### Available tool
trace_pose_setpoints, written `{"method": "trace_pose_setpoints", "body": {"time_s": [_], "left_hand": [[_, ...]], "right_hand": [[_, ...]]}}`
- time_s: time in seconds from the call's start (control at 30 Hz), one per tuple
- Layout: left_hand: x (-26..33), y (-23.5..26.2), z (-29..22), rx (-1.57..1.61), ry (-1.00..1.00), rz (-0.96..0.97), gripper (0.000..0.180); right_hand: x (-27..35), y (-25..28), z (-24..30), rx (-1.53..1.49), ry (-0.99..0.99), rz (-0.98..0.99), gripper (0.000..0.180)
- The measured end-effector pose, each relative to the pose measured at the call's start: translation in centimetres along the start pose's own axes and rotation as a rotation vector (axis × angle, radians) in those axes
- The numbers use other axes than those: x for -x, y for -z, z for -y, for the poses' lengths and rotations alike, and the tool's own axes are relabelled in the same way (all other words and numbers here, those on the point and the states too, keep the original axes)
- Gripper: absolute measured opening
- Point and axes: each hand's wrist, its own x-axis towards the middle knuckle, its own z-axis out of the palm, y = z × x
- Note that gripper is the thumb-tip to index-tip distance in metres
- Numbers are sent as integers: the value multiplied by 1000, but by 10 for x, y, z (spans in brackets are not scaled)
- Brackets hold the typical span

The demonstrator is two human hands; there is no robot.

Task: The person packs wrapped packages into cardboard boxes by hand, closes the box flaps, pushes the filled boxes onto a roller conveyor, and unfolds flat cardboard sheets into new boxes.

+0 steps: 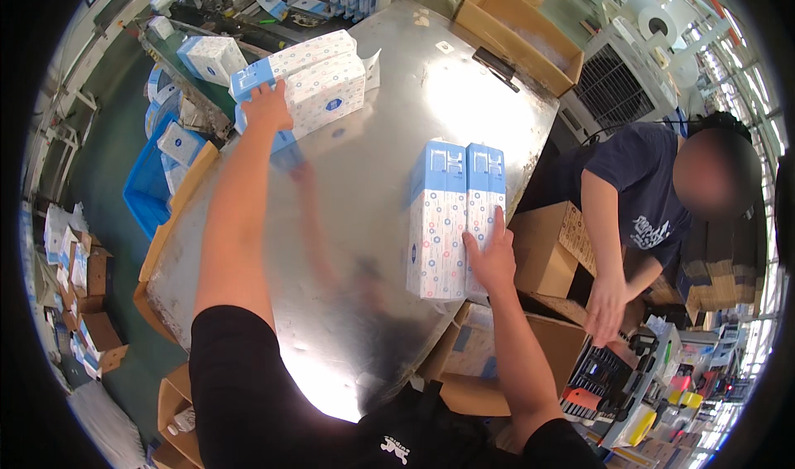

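Observation:
At the far left of the metal table lies a row of white patterned cartons with blue ends (pixel 323 96). My left hand (pixel 267 106) reaches over the blue end, its fingers curled onto it. Right of the middle lie two long cartons side by side, a wider one (pixel 437 237) and a narrower one (pixel 485 175), both white with small dots and blue at the far end. My right hand (pixel 495 260) grips the narrower carton at its near right part, thumb and forefinger on its top. The undersides of the cartons are hidden.
An open cardboard box (pixel 530 345) stands at the table's near right edge, with packs inside. Another person (pixel 638 179) works at the right beside a brown box (pixel 546 249). A long cardboard tray (pixel 517 34) sits at the far edge. A blue bin (pixel 149 183) hangs left.

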Motion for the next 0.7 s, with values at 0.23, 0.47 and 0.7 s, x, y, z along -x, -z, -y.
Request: {"method": "trace_pose_setpoints", "body": {"time_s": [0.23,0.47,0.7], "left_hand": [[69,3,-24,485,-125,337,106],[228,-43,-74,1512,-355,857,91],[258,-50,-107,1639,-36,926,65]], "right_hand": [[-21,7,-14,-189,-140,135,105],[11,-33,-37,-654,-35,374,82],[-3,-19,-81,-1413,-462,791,59]]}}
